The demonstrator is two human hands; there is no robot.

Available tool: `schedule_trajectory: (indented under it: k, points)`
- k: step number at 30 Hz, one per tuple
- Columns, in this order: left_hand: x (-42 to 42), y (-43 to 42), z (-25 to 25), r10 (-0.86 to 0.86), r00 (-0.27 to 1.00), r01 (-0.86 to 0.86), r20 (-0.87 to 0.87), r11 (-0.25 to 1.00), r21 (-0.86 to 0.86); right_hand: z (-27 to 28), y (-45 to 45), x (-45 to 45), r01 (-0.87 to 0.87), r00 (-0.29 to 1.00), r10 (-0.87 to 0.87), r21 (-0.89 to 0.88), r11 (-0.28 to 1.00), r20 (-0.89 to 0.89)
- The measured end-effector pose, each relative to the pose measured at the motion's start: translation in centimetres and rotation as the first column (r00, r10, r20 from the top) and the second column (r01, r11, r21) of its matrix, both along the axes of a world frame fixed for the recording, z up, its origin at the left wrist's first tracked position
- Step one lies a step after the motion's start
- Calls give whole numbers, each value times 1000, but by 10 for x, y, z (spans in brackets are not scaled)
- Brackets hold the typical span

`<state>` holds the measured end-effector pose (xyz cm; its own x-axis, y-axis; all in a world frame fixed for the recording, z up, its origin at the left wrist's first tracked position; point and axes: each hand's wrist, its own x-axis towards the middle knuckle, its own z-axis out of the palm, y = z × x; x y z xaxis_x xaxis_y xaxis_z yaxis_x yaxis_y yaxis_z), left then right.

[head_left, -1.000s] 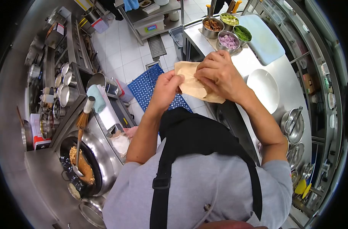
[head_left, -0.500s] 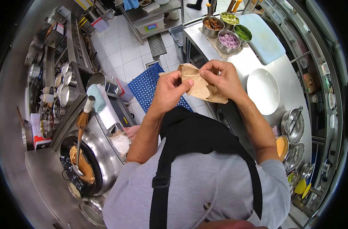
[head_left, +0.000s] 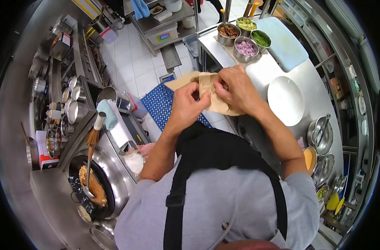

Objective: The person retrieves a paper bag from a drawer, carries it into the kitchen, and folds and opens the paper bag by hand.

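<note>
A creased brown paper towel point(head_left: 221, 104) is stretched between my two hands in front of the apron. My left hand point(head_left: 184, 106) pinches its left part with the thumb and curled fingers. Farther right, my right hand point(head_left: 239, 89) grips the upper edge, fingers bent and knuckles up. The towel is partly unfolded, with a corner sticking out past my left hand. Nearest to my right hand on the steel counter point(head_left: 256, 75) lies a white oval plate point(head_left: 285, 101).
Metal bowls of chopped onion point(head_left: 245, 49), greens and browned pieces stand by a pale cutting board point(head_left: 281, 41). At lower left, a wok point(head_left: 108, 175) holds brown food and a ladle point(head_left: 87, 191). A blue dotted mat point(head_left: 158, 104) lies on the floor.
The brown towel is spread wider, its left corner now reaching out farther. My right hand has turned over slightly, knuckles higher, and moved a little left. The view has shifted slightly.
</note>
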<state>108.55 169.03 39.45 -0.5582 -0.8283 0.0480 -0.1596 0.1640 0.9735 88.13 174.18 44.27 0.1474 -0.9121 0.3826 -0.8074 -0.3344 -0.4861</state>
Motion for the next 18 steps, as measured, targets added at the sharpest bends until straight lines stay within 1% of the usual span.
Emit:
schedule_trajectory:
  k: [3, 6, 9, 12, 15, 18]
  points:
    - [1, -1, -2, -1, 1000, 0, 5, 999, 48, -6, 1, 6, 58, 985, -58, 4, 998, 161]
    - [3, -2, 1, -5, 1000, 5, -2, 998, 62, -10, 3, 7, 87, 983, -79, -41, 995, 163]
    - [1, -1, -2, -19, 999, 21, -38, 998, 61, -2, 4, 5, -35, 994, 47, -116, 993, 102]
    - [-2, 2, 9, -43, 999, 43, -22, 999, -8, -2, 3, 3, -30, 1000, 29, -88, 996, -4]
    - [-6, 2, 8, 10, 999, -10, -51, 1000, -4, 1, 4, 4, -37, 999, 38, -152, 988, 6]
    - [-7, -2, -1, 64, 998, -63, 17, 993, -97, -4, 3, 3, -24, 999, 28, -126, 992, 24]
